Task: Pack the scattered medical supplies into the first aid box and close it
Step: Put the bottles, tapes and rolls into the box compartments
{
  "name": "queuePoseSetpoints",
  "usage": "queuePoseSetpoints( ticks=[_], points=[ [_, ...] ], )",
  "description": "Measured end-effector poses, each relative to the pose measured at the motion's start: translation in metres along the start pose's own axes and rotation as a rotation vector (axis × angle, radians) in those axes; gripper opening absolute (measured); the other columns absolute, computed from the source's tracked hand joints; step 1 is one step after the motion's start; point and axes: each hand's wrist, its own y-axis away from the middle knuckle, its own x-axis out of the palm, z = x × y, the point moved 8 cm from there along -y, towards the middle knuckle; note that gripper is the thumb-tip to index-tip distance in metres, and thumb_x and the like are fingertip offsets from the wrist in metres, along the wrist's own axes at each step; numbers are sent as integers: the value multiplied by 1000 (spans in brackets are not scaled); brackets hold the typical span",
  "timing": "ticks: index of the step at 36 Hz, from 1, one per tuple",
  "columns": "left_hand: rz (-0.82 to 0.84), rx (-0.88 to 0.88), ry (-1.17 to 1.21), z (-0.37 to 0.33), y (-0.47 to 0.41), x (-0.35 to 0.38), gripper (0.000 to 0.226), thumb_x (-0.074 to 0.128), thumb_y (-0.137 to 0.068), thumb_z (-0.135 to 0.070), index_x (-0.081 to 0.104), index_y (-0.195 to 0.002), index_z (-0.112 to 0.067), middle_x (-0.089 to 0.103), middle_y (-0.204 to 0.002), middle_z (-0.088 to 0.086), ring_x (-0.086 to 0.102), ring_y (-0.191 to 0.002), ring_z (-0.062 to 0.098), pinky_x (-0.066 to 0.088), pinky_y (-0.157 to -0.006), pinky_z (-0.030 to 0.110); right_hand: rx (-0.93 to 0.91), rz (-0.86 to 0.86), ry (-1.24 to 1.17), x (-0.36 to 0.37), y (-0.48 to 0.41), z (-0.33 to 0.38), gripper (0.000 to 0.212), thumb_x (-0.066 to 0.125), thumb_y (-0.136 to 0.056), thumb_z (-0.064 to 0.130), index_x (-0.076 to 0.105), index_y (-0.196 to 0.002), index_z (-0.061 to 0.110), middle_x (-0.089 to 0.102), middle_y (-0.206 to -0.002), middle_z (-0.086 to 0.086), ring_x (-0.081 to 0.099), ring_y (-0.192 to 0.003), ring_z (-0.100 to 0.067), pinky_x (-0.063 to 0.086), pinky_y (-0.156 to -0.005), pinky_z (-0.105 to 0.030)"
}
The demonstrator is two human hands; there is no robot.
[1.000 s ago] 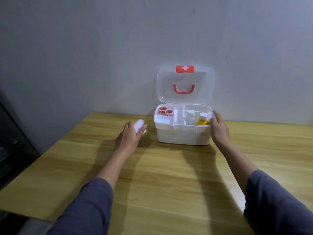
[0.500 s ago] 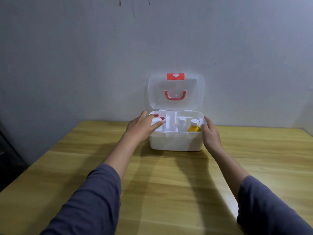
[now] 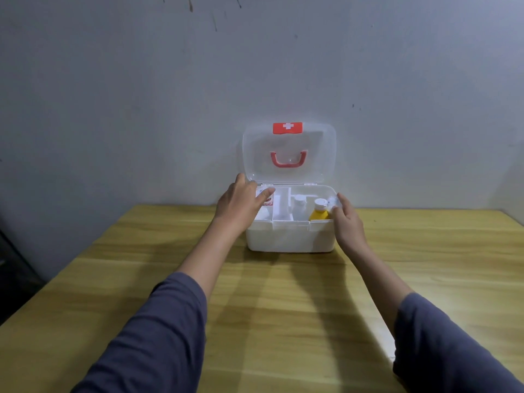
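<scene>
The white first aid box stands open at the table's far edge, its clear lid upright with a red handle and red cross latch. Inside stand a white bottle and a yellow bottle with a white cap. My left hand hovers over the left compartment with fingers spread, thumb near the lid's lower corner. A white roll lies just below it, and red-rimmed tape rolls are mostly hidden. My right hand pinches a small white item at the box's right rim.
The box sits on a wooden table against a grey wall. A dark object stands beyond the table's left edge. Both forearms wear dark blue sleeves.
My left hand carried the white roll from the table beside the box into the left compartment and has spread its fingers. My right hand stayed at the right rim with its small item.
</scene>
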Motion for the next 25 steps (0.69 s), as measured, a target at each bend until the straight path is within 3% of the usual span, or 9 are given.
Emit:
queuePoseSetpoints(
  ticks=[2, 3, 5, 7, 10, 13, 15, 22, 25],
  points=[
    [-18, -23, 139, -5, -3, 0, 44, 39, -97, -44, 61, -88, -7, 53, -94, 8, 52, -95, 31, 36, -71, 32, -1, 5, -2, 0, 0, 0, 48, 35, -95, 21, 34, -143, 19, 38, -149, -1, 34, -138, -18, 26, -115, -35],
    [-10, -42, 196, -8, -4, 2, 43, 39, -98, -39, 53, -70, -10, 51, -80, 3, 50, -90, 30, 30, -66, 31, -3, 7, -5, 0, 0, 0, 47, 35, -95, 21, 35, -142, 19, 38, -149, -1, 34, -137, -18, 26, -114, -34],
    [36, -63, 271, -16, -9, 10, 46, 38, -98, -30, 40, -58, -9, 55, -72, 9, 50, -86, 34, 26, -64, 32, -8, 7, -4, -1, 0, 1, 47, 35, -95, 20, 35, -142, 19, 39, -149, -1, 34, -137, -18, 26, -112, -32],
    [85, -97, 289, -22, -15, 22, 45, 37, -98, -28, 52, -73, 7, 61, -97, 29, 54, -98, 42, 38, -73, 38, -11, 4, -2, -1, 0, 1, 47, 35, -96, 20, 35, -142, 18, 38, -149, -1, 34, -138, -18, 26, -112, -32],
    [133, -148, 234, -28, -20, 38, 44, 36, -98, -27, 51, -101, 14, 52, -118, 30, 51, -108, 43, 39, -84, 39, -8, 7, -4, -1, 0, 0, 46, 35, -96, 21, 34, -142, 18, 38, -149, -2, 34, -137, -18, 26, -111, -31],
    [130, -165, 208, -33, -25, 49, 39, 39, -98, -28, 53, -111, 6, 50, -123, 22, 49, -114, 38, 36, -92, 37, -7, 10, -5, 0, -1, -1, 47, 34, -96, 21, 34, -143, 17, 38, -149, -3, 34, -138, -18, 26, -114, -33],
    [101, -193, 228, -31, -30, 53, 38, 43, -97, -29, 52, -115, 3, 50, -125, 20, 48, -117, 35, 33, -90, 35, -8, 10, -7, -1, -2, -1, 47, 34, -96, 20, 34, -143, 17, 38, -149, -3, 34, -137, -18, 27, -114, -33],
    [53, -265, 284, -28, -36, 62, 43, 45, -96, -30, 48, -124, 3, 43, -133, 20, 42, -124, 36, 29, -102, 39, -22, 12, -20, -1, -3, -1, 46, 36, -96, 18, 35, -142, 17, 41, -148, -2, 36, -135, -17, 29, -110, -30],
    [66, -202, 253, -31, -33, 61, 39, 44, -96, -27, 53, -121, 0, 46, -131, 17, 45, -121, 32, 29, -97, 33, -21, 24, -26, 0, -3, -1, 47, 37, -95, 18, 36, -142, 19, 42, -146, 0, 38, -134, -16, 30, -104, -26]
  ],
)
